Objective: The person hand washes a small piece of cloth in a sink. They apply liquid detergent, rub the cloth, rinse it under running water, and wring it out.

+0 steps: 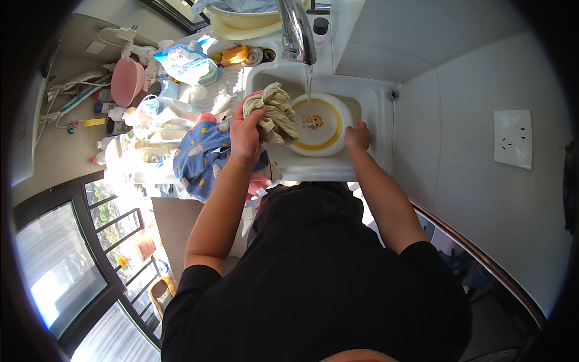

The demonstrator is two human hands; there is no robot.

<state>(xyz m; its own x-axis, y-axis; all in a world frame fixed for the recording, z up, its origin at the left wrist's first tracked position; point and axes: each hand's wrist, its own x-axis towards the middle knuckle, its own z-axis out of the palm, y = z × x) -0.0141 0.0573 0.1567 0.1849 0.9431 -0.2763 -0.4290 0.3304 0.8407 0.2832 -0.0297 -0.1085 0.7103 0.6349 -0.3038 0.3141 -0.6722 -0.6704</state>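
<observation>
My left hand (246,131) grips a bunched-up, pale olive cloth (273,115) above the left side of the sink. My right hand (358,136) is closed at the right rim of a round white basin (346,115) with a yellow ring and a cartoon figure inside. The basin sits in the white sink (380,149). From the chrome faucet (296,43) a thin stream of water (309,77) runs down into it. Beside my left wrist lies a blue patterned garment (199,151) with stars, partly hidden by my forearm.
Bottles and a blue-and-white refill pouch (185,63) crowd the ribbed counter on the left. An orange soap bar (235,55) lies behind the sink. Pale yellow basins (244,22) holding cloth stand at the back. A tiled wall with a socket plate (512,139) rises on the right.
</observation>
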